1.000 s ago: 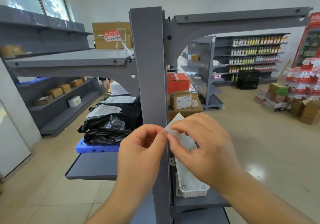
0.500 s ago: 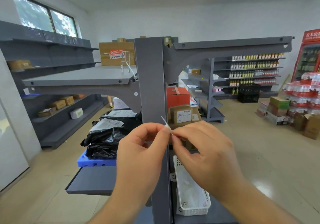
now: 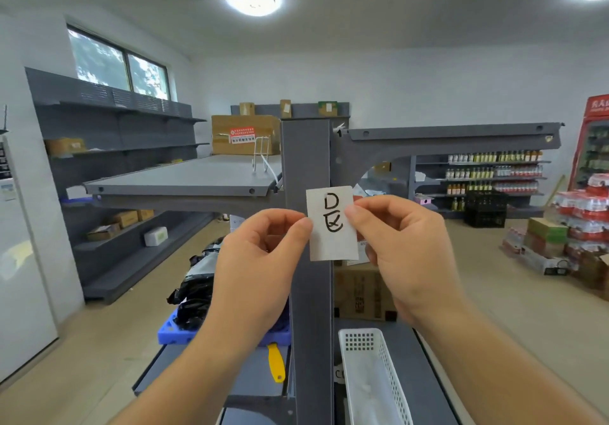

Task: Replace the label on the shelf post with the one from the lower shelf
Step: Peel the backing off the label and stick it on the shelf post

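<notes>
A white paper label (image 3: 332,227) with black handwritten marks is held flat in front of the grey shelf post (image 3: 306,161), its face toward me. My left hand (image 3: 260,260) pinches the label's left edge between thumb and forefinger. My right hand (image 3: 405,246) pinches its right edge the same way. The label overlaps the post's right side at about the height of the upper shelf bracket. Whether the label touches the post cannot be told. Another white slip (image 3: 338,373) with a letter on it shows low on the post.
A white perforated basket (image 3: 375,375) sits on the lower shelf right of the post. A yellow-handled tool (image 3: 276,362), a blue crate (image 3: 174,332) with black bags and cardboard boxes (image 3: 359,293) lie below. A bare grey upper shelf (image 3: 197,177) extends left. Stocked shelves stand far right.
Both hands rose with the label and turned it flat, so its written face shows. The view tilted upward, and the ceiling has come into view.
</notes>
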